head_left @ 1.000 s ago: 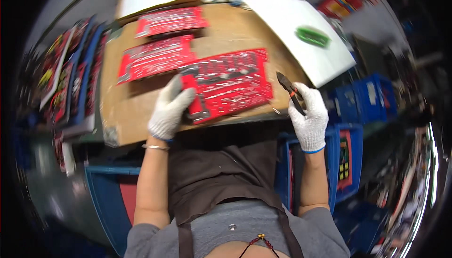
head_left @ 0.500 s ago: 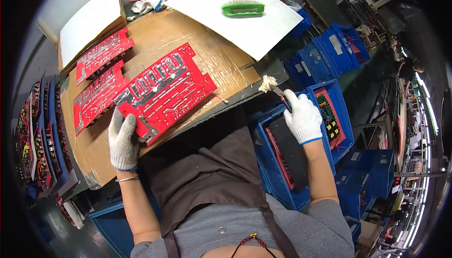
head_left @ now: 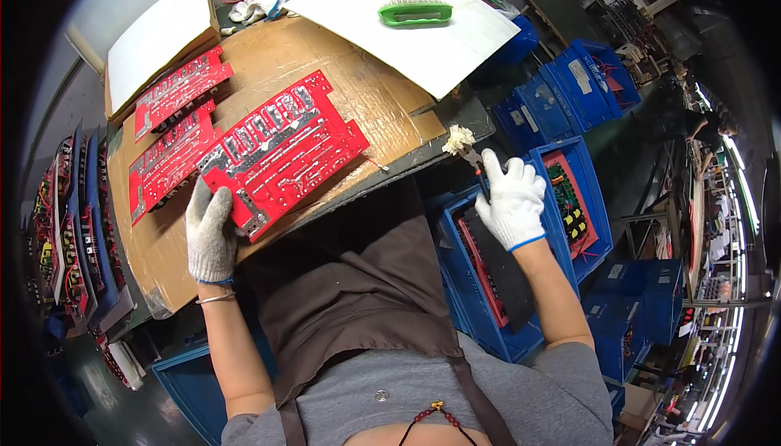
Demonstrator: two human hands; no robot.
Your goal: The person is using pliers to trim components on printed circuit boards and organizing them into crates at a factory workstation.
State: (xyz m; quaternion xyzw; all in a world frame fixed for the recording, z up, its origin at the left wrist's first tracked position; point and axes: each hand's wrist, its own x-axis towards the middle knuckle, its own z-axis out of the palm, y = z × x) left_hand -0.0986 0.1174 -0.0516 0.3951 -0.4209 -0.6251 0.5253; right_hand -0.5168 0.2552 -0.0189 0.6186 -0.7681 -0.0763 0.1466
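Note:
My gloved left hand grips the near left corner of a red circuit board, thumb on top. The board is tilted, solder side up, above the cardboard-covered bench. Two more red circuit boards, an upper one and a lower one, lie at the left with components underneath. Right of the bench edge, my gloved right hand has a pair of pliers at its thumb and forefinger, the other fingers loosened. The metal jaws point at a cream-coloured crumbly clump by the bench's right corner.
A green-handled brush lies bristles up on a white board at the back. Blue bins with circuit boards stand at my right. More boards stand in a row at the left. Gloves lie behind the bench.
My right hand has shifted slightly left and its fingers have loosened and spread around the pliers. The red board in my left hand has tilted and moved slightly.

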